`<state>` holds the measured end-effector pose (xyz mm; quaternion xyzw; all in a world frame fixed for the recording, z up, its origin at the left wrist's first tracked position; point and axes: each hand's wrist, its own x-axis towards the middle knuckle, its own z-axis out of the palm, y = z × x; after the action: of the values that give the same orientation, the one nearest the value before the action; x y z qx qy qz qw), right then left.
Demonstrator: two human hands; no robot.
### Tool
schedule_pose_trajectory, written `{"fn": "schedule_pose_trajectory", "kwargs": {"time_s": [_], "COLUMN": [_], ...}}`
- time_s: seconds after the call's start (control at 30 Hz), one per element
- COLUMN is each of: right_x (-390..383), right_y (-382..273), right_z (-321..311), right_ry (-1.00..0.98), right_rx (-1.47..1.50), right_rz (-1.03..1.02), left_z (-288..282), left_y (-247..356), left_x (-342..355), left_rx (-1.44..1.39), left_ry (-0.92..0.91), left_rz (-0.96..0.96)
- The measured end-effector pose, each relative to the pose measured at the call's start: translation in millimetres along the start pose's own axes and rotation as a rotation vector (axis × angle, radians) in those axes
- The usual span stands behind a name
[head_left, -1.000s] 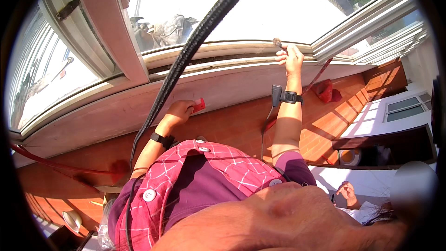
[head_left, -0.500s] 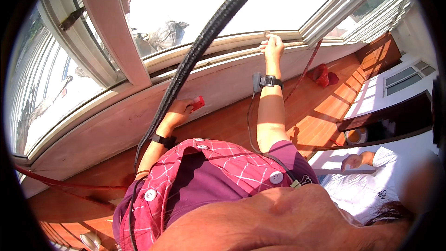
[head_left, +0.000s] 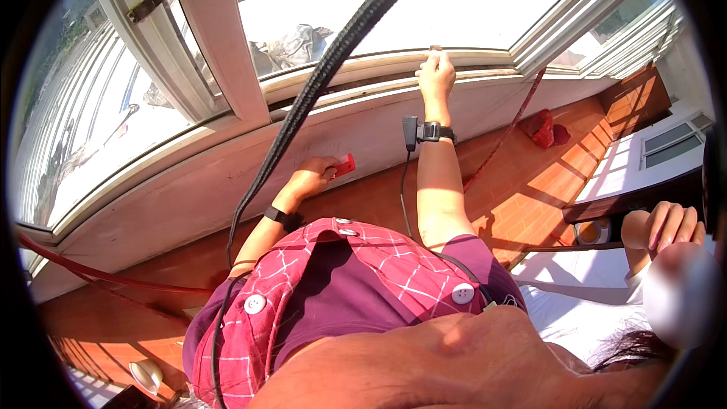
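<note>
Right hand [head_left: 437,76] pinches beside a long, white window frame [head_left: 379,67]
A small brown piece [head_left: 435,48] pokes above its tight pinch, shape unclear. Below-left of that grip, the left hand [head_left: 313,176] clasps a flat, bright-red piece [head_left: 345,166], jutting rightward.

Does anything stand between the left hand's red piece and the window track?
Nothing visible blocks the straight line from the red piece in the left hand to the window track; only pale wall and sill show there. The black braided cable crosses the view left of it, depth unclear.
</note>
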<state>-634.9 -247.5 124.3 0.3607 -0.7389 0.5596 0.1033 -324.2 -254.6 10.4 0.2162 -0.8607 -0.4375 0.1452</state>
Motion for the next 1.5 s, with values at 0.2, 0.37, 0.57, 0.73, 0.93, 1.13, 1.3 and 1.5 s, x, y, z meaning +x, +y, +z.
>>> {"fn": "schedule_pose_trajectory", "kwargs": {"time_s": [0.2,0.37,0.57,0.73,0.93,1.13,1.3,1.5], "right_x": [-98,-125,-128,-121,-108,-84,-45,-104], "right_y": [-97,-87,-81,-109,-140,-95,-61,-124], "right_z": [16,-3,-1,25,83,49,0,43], "right_ry": [-0.744,-0.608,-0.518,-0.694,-1.091,-0.914,-0.531,-0.898], "right_rx": [0.518,0.623,0.61,0.732,0.91,0.736,0.384,0.656], "right_rz": [-0.013,0.144,0.292,0.169,0.185,0.124,0.122,-0.005], "left_z": [2,-6,-8,-19,-19,-30,-38,-14], "left_y": [4,9,-5,9,5,-2,-5,3], "left_x": [-8,-13,-23,-27,-34,-57,-66,-43], "left_rx": [-0.024,0.032,0.054,0.113,0.118,0.098,0.041,0.154], "left_ry": [-0.013,0.04,0.093,0.113,0.091,0.2,0.204,0.138], "left_rz": [-0.09,-0.054,-0.112,-0.042,-0.022,-0.102,-0.215,0.022]}}
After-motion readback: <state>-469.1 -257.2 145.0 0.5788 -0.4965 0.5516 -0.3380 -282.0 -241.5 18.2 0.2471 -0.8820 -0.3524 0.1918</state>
